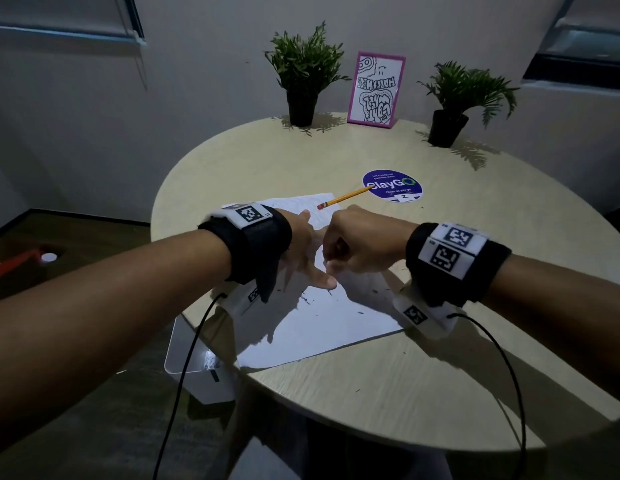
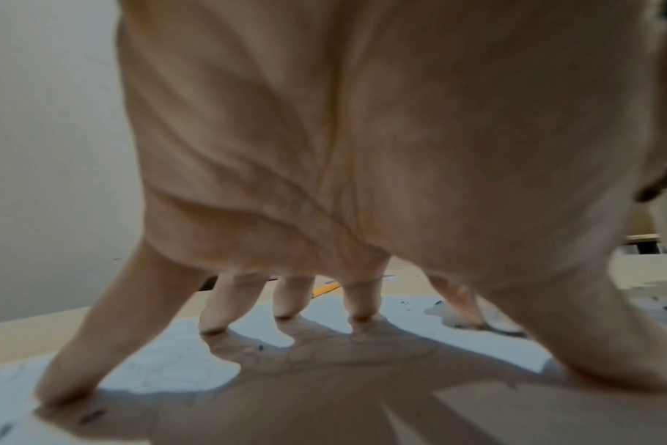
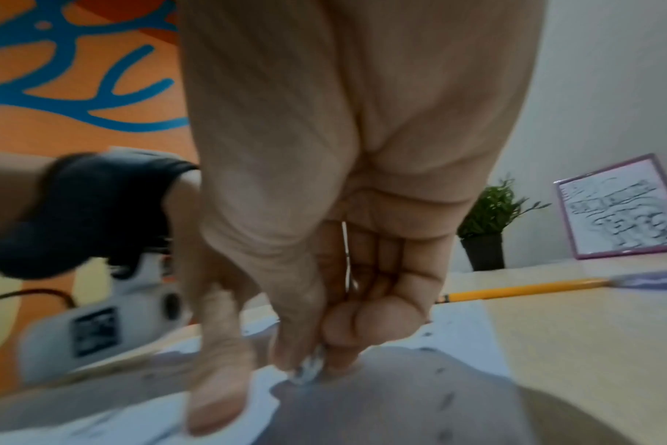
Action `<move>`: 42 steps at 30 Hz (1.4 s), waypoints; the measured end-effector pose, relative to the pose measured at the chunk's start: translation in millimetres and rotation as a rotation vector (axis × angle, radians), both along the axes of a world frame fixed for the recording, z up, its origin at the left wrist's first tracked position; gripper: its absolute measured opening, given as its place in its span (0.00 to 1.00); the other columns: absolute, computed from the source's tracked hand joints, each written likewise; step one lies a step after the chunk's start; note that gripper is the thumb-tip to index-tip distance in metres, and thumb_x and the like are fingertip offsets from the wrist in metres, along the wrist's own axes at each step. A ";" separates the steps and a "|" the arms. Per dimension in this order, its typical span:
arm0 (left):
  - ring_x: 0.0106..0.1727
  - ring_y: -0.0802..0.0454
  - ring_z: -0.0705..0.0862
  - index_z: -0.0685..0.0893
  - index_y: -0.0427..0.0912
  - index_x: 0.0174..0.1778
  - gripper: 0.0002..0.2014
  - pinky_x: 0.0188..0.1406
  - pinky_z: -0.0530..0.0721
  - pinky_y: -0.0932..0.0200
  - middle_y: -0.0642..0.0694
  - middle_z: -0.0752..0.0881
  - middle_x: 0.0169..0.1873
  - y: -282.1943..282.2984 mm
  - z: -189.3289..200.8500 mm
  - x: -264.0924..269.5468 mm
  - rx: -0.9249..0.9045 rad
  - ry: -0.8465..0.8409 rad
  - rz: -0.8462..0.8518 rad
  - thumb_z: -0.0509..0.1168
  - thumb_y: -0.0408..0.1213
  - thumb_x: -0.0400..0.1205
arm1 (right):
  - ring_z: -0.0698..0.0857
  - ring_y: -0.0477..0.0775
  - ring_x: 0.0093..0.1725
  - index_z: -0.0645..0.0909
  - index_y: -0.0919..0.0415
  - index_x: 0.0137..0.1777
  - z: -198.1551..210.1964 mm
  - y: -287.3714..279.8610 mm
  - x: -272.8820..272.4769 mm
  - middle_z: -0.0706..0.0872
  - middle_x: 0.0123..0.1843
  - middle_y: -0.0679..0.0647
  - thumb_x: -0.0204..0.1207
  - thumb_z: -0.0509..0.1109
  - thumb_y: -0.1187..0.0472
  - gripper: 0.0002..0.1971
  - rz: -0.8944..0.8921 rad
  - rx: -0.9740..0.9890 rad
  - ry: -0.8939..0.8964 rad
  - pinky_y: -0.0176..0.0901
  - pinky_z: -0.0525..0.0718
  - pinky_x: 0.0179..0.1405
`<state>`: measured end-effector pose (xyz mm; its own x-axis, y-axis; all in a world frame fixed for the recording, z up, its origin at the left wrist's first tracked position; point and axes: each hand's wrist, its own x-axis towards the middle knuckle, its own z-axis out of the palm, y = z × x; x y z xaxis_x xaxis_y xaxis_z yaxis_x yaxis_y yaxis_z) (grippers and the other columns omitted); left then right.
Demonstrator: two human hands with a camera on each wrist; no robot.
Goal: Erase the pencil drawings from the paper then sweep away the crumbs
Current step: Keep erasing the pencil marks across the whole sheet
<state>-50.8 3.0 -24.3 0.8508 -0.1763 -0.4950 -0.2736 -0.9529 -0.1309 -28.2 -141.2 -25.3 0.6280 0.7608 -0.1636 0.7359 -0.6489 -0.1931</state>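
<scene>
A white paper (image 1: 319, 327) lies on the round table (image 1: 405, 393), with faint pencil drawings (image 2: 164, 370) on its far part. My left hand (image 1: 303, 247) presses it flat, fingers (image 2: 214, 313) spread and their tips on the sheet. Right beside it, my right hand (image 1: 350, 244) is curled into a fist and pinches a small white eraser (image 3: 309, 365) against the paper (image 3: 457, 325). Dark eraser crumbs (image 1: 305, 299) are scattered over the near half of the sheet, and more crumbs (image 3: 444, 400) lie close to the eraser.
A yellow pencil (image 1: 343, 197) lies past the paper, its tip on a purple round sticker (image 1: 393, 185). Two potted plants (image 1: 303, 77) (image 1: 454, 105) and a pink-framed picture (image 1: 376, 90) stand at the far edge. A white bin (image 1: 197, 368) sits below the table's left edge.
</scene>
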 end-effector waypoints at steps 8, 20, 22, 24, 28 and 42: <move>0.85 0.38 0.59 0.48 0.62 0.87 0.46 0.76 0.68 0.40 0.38 0.50 0.88 -0.2 -1.8 1.3 0.018 0.001 -0.017 0.58 0.74 0.76 | 0.84 0.45 0.40 0.93 0.62 0.45 -2.5 3.0 3.6 0.90 0.38 0.51 0.74 0.76 0.65 0.04 -0.038 0.006 -0.041 0.32 0.80 0.35; 0.84 0.35 0.62 0.49 0.66 0.86 0.47 0.77 0.68 0.39 0.38 0.40 0.87 -0.4 -0.3 0.2 0.002 0.008 0.005 0.60 0.75 0.74 | 0.80 0.39 0.32 0.93 0.60 0.45 -2.5 4.7 3.1 0.91 0.38 0.51 0.74 0.78 0.61 0.03 -0.007 -0.021 -0.021 0.30 0.78 0.33; 0.83 0.34 0.65 0.43 0.66 0.86 0.49 0.76 0.69 0.38 0.38 0.40 0.87 -1.0 -2.1 1.7 0.013 0.008 0.009 0.60 0.76 0.73 | 0.77 0.34 0.33 0.93 0.60 0.45 -0.3 3.2 11.7 0.91 0.39 0.52 0.74 0.79 0.58 0.05 -0.042 0.003 -0.030 0.28 0.73 0.33; 0.80 0.34 0.69 0.35 0.63 0.85 0.53 0.75 0.70 0.38 0.36 0.42 0.87 -2.5 -3.4 2.7 0.040 0.008 0.014 0.59 0.77 0.73 | 0.72 0.34 0.31 0.93 0.61 0.45 0.5 2.3 23.0 0.89 0.37 0.54 0.75 0.78 0.57 0.08 -0.126 0.030 -0.101 0.26 0.67 0.29; 0.80 0.35 0.69 0.40 0.63 0.86 0.50 0.73 0.70 0.41 0.37 0.44 0.87 -1.8 -2.0 0.4 0.036 0.002 -0.004 0.58 0.76 0.75 | 0.77 0.40 0.31 0.93 0.63 0.44 -1.9 6.0 13.9 0.88 0.35 0.52 0.75 0.78 0.61 0.06 -0.120 0.031 -0.093 0.30 0.74 0.30; 0.86 0.40 0.56 0.66 0.57 0.83 0.39 0.79 0.65 0.40 0.45 0.64 0.84 -4.9 1.5 -0.3 0.031 0.034 -0.063 0.60 0.71 0.78 | 0.74 0.33 0.35 0.93 0.60 0.44 3.8 13.5 -4.0 0.80 0.32 0.42 0.75 0.77 0.64 0.03 0.007 -0.104 -0.052 0.24 0.68 0.33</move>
